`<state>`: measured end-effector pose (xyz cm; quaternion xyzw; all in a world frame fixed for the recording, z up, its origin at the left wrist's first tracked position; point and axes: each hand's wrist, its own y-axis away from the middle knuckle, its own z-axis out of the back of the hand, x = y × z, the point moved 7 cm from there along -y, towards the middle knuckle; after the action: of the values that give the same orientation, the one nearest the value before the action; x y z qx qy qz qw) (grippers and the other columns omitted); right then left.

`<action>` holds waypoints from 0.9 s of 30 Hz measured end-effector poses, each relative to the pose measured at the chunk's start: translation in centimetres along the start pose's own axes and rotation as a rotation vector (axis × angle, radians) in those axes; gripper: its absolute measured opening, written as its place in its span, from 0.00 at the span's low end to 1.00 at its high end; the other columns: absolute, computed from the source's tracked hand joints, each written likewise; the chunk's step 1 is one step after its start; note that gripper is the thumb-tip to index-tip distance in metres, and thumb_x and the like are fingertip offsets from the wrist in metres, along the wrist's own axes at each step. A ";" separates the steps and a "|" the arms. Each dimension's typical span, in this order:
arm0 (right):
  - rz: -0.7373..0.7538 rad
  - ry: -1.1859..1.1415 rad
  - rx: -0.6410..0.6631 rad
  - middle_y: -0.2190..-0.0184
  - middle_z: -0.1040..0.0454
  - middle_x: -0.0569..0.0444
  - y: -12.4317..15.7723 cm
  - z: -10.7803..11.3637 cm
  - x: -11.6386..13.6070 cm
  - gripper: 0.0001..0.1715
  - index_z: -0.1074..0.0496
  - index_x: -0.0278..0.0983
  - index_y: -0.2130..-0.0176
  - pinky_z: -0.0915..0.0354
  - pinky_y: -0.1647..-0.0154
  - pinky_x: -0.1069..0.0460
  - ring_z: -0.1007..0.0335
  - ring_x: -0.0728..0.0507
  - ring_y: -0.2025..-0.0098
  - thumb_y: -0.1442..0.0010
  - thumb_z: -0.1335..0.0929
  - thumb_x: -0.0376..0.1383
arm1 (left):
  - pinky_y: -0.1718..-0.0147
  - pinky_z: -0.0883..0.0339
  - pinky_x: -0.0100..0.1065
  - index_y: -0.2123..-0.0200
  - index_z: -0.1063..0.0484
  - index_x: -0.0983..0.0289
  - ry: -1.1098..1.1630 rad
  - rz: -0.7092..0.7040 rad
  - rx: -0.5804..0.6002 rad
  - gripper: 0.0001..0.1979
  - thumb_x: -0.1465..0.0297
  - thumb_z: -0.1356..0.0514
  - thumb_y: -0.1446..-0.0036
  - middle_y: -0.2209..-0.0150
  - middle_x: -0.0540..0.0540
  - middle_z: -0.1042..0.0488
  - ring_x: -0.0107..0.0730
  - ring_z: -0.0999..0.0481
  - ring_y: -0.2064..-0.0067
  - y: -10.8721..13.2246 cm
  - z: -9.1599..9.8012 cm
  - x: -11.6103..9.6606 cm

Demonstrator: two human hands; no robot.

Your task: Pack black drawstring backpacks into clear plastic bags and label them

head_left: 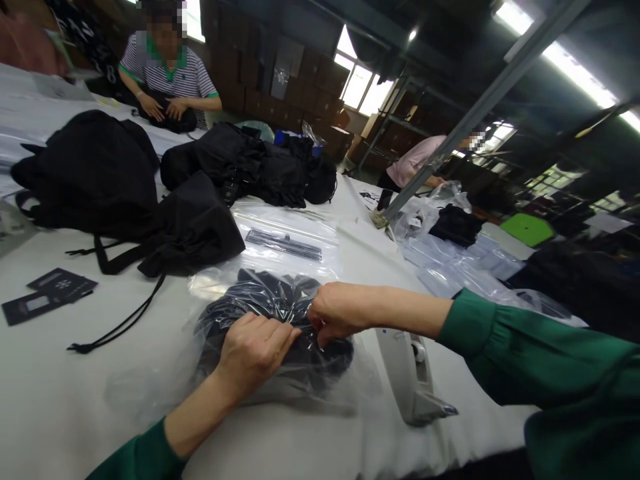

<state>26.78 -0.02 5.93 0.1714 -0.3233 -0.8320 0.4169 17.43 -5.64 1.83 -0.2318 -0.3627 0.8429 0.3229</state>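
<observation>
In front of me lies a clear plastic bag (280,390) with a black bundle of cloth (265,287) inside. My left hand (257,350) is closed on the bag's gathered film from the left, fingers curled. From the right, my right hand (340,310) pinches the same film, its fingertips close to my left hand's. The bag is creased between the two hands, and the bundle lies partly under them. Just behind it rests a stack of flat clear bags (300,223) with a dark printed panel.
Black drawstring bags (195,223) and other black bags (95,173) stand at the left, near black hang tags (55,293). A grey-white plastic tool (410,373) lies at right. Clear film (465,267) and a slanting metal post (480,120) stand beyond. Two people work further off.
</observation>
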 end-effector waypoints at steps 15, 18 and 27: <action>0.185 -0.241 -0.053 0.78 0.24 0.56 0.1 -0.2 -1.1 0.10 0.21 0.34 0.69 0.45 0.76 0.55 0.41 0.51 0.80 0.38 0.30 0.35 | 0.73 0.49 0.38 0.73 0.29 0.62 0.046 -0.008 -0.010 0.09 0.70 0.39 0.38 0.79 0.48 0.28 0.31 0.33 0.77 -0.3 0.1 0.1; 0.159 -0.276 -0.046 0.80 0.27 0.58 -0.6 -0.3 -1.5 0.09 0.21 0.33 0.71 0.46 0.77 0.56 0.45 0.53 0.81 0.41 0.28 0.35 | 0.73 0.48 0.38 0.73 0.29 0.62 0.053 -0.006 -0.004 0.09 0.70 0.39 0.38 0.79 0.48 0.29 0.31 0.33 0.77 -0.4 0.0 0.1; -0.029 -0.572 -0.072 0.81 0.34 0.64 -2.4 -2.6 -5.7 0.32 0.27 0.35 0.54 0.46 0.80 0.57 0.39 0.51 0.79 0.56 0.20 0.45 | 0.74 0.48 0.38 0.71 0.29 0.62 0.087 -0.025 -0.009 0.06 0.71 0.38 0.40 0.79 0.47 0.29 0.30 0.33 0.78 -0.3 -0.3 0.2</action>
<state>30.20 4.62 2.44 -0.0806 -0.3954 -0.8635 0.3024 17.59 -5.26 1.82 -0.2651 -0.3548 0.8264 0.3478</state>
